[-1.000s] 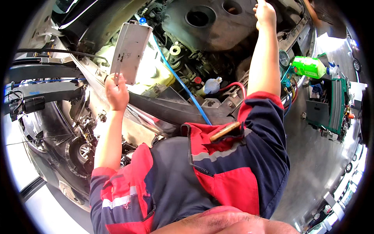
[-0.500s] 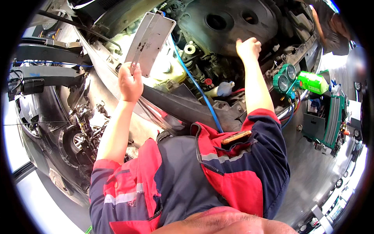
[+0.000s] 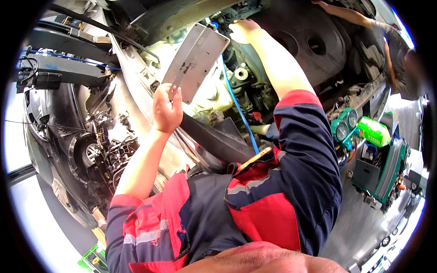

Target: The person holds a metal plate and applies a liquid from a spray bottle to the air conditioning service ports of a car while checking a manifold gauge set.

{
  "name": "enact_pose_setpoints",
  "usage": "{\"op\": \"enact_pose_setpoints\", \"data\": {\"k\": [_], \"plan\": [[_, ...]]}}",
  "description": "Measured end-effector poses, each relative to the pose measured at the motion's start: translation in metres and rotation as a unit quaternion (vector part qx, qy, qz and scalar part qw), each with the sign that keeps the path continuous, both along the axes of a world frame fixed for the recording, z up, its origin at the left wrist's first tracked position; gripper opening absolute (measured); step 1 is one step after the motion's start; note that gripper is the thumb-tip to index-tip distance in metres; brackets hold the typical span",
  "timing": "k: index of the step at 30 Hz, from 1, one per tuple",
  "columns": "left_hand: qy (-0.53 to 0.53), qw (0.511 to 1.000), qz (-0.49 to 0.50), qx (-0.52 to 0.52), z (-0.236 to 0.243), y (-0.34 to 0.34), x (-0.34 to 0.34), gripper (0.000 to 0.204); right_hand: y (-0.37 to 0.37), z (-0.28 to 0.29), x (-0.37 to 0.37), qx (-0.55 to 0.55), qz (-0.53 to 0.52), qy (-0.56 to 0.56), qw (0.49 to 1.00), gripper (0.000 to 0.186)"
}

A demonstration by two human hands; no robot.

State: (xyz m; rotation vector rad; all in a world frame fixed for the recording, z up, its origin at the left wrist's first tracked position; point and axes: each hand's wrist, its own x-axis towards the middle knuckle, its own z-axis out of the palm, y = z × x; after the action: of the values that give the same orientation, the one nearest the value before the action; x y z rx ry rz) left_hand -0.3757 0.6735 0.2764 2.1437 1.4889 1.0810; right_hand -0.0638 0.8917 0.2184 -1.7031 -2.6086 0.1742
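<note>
My left hand [image 3: 167, 109] is closed round the lower end of a flat grey work light [image 3: 195, 63], a rectangular panel with a ridge along its back and worn dark patches. Bright light falls on the engine bay beneath it. My right hand [image 3: 246, 31] is stretched over the far part of the bay, beside the left edge of the black engine cover [image 3: 300, 59]. Its fingers are loosely bent and apart, with nothing visible in them. A blue hose [image 3: 236, 102] runs between the work light and my right forearm.
A co-worker's hand [image 3: 322, 4] reaches to the cover's far side. Green-cased gauges [image 3: 344, 123] and a green bottle [image 3: 374, 131] stand at right, by a tool cart [image 3: 382, 170]. A dark rod [image 3: 100, 28] crosses the upper left. A phone [image 3: 255, 159] sticks out of my chest pocket.
My right hand has moved left and away from me, off the top of the engine cover. The left hand keeps hold of the work light. A co-worker's arm now reaches in; the view has shifted.
</note>
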Motion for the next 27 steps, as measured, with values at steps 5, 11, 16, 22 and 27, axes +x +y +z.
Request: {"op": "enact_pose_setpoints", "data": {"k": [5, 11, 16, 22, 27], "plan": [[0.042, 0.998, -0.004, 0.037, 0.004, -0.005, 0.0, 0.014, 0.051, -0.001, -0.011, -0.053, -0.043, -0.094, 0.993, 0.037], [0.045, 0.999, -0.011, 0.005, 0.007, -0.001, 0.003, 0.013, 0.091, 0.001, 0.001, -0.109, -0.065, -0.169, 0.977, 0.056], [0.051, 0.999, -0.002, -0.008, 0.009, -0.003, 0.004, 0.013, 0.095, -0.012, 0.001, -0.139, -0.065, -0.162, 0.975, 0.063], [0.032, 0.999, -0.006, 0.014, 0.003, 0.003, 0.0, 0.013, 0.08, 0.016, 0.011, -0.133, -0.049, -0.121, 0.982, 0.067], [-0.044, 0.998, 0.031, -0.031, 0.0, -0.008, 0.0, 0.013, 0.083, 0.009, 0.014, -0.167, -0.015, -0.086, 0.982, 0.068]]}}
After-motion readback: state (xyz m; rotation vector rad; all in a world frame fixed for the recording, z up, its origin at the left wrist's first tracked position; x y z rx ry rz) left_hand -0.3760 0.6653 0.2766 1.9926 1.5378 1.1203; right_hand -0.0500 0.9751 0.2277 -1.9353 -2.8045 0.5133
